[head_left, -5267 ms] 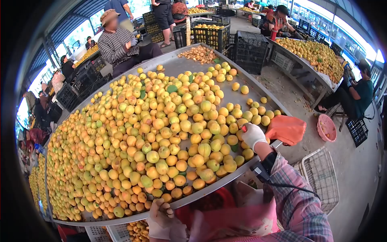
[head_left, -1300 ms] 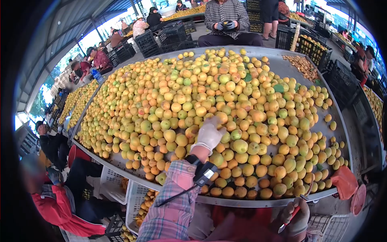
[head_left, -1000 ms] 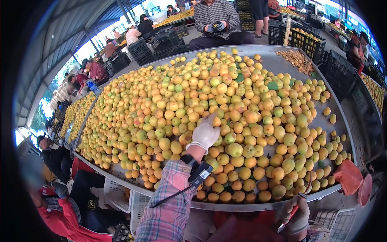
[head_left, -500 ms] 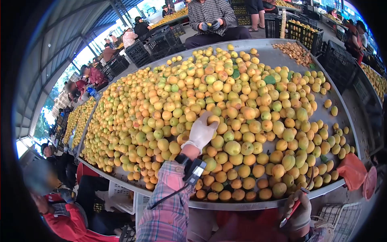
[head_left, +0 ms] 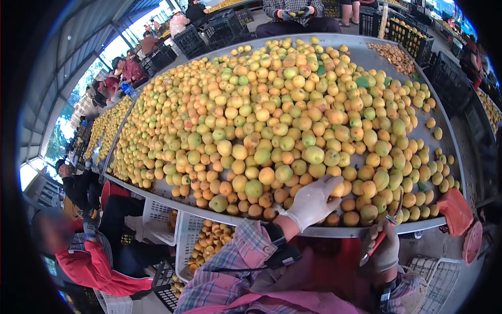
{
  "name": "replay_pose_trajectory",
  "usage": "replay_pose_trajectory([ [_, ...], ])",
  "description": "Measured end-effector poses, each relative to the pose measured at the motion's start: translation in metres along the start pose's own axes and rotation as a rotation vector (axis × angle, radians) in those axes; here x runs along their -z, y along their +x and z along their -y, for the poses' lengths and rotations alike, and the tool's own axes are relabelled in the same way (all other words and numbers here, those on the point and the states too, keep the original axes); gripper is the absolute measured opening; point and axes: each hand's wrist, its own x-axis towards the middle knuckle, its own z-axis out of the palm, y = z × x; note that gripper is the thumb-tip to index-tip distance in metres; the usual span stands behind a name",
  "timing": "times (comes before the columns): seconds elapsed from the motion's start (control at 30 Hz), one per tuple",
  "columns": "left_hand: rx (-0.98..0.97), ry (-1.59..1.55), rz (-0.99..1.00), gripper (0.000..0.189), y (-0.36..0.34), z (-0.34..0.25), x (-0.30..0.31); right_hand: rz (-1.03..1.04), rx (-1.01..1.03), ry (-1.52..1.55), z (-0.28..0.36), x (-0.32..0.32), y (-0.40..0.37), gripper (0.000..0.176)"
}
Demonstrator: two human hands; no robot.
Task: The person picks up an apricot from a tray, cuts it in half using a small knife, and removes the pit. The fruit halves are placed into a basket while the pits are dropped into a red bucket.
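A broad heap of yellow-orange fruit (head_left: 240, 125) covers the metal table (head_left: 366, 42). My left hand (head_left: 316, 201), in a pale glove, is near the table's front edge with its fingers curled round a yellow fruit (head_left: 338, 190). To its right, just at the front rim, my right hand (head_left: 383, 248) is closed on a red-handled tool (head_left: 377, 243) with a curved blade pointing up beside the fruit. This hand is gloved too.
Fruit pits (head_left: 395, 56) lie at the back right corner. A red bag (head_left: 455, 212) hangs at the right edge. Below the front edge stands a white crate (head_left: 188, 235) of fruit pieces. A seated person in red (head_left: 104, 272) is at left; another person (head_left: 295, 11) sits behind the table.
My left hand has moved right and towards the front edge, with a fruit in its fingers. The head view has shifted, showing the crate of fruit pieces. My right hand still holds the tool.
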Motion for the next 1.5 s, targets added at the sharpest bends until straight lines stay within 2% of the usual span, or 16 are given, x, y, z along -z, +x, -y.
replay_pose_trajectory([
  [0.23,-0.156,0.217,-0.043,0.054,-0.008,-0.001,-0.016,0.014,0.005,-0.057,-0.002,-0.008,0.001,0.025],
  [0.3,-0.189,0.167,-0.039,0.053,-0.006,-0.009,-0.016,0.041,0.041,-0.112,-0.004,-0.012,0.002,0.026],
  [0.37,-0.158,0.209,-0.029,0.047,-0.005,-0.017,-0.018,0.064,0.023,-0.096,-0.008,-0.008,0.005,0.026],
  [0.57,-0.142,0.140,-0.063,0.057,-0.016,-0.022,-0.025,0.041,-0.010,-0.057,-0.010,-0.002,0.007,0.025],
  [0.7,-0.087,-0.039,-0.141,0.049,-0.030,-0.010,0.003,0.089,0.001,-0.068,-0.010,0.001,0.009,0.024],
  [0.73,0.013,-0.102,-0.119,0.041,-0.035,-0.009,0.019,0.087,-0.002,-0.050,-0.011,0.000,0.009,0.024],
  [0.8,-0.055,-0.038,-0.420,0.027,-0.049,0.014,0.036,0.086,0.001,-0.057,-0.011,-0.001,0.008,0.024],
  [0.83,0.009,-0.075,-0.502,0.025,-0.057,0.029,0.045,0.083,0.007,-0.062,-0.011,-0.001,0.009,0.024],
  [0.87,0.198,-0.061,-0.519,0.024,-0.067,0.034,0.061,0.085,0.003,-0.064,-0.012,-0.001,0.009,0.024],
  [0.9,0.083,0.046,-0.674,0.023,-0.075,0.060,0.068,0.087,0.014,-0.080,-0.013,0.000,0.010,0.024],
  [1.03,0.364,-0.079,-0.798,0.024,-0.117,0.125,0.091,0.125,0.025,-0.109,-0.013,-0.002,0.009,0.025],
  [1.13,0.377,0.106,-0.719,0.031,-0.132,0.108,0.110,0.125,0.002,-0.092,-0.013,0.000,0.009,0.025],
  [1.2,0.421,0.465,-0.494,0.044,-0.137,0.098,0.118,0.112,0.035,-0.107,-0.013,-0.007,0.006,0.025],
  [1.37,0.468,0.478,-0.429,0.057,-0.153,0.114,0.119,0.144,0.065,-0.132,-0.015,-0.007,0.007,0.025],
  [1.43,0.266,0.780,-0.487,0.056,-0.154,0.101,0.121,0.141,0.051,-0.146,-0.013,-0.008,0.006,0.025],
  [1.5,0.219,0.727,-0.465,0.048,-0.153,0.094,0.115,0.124,0.039,-0.129,-0.014,-0.007,0.006,0.026],
])
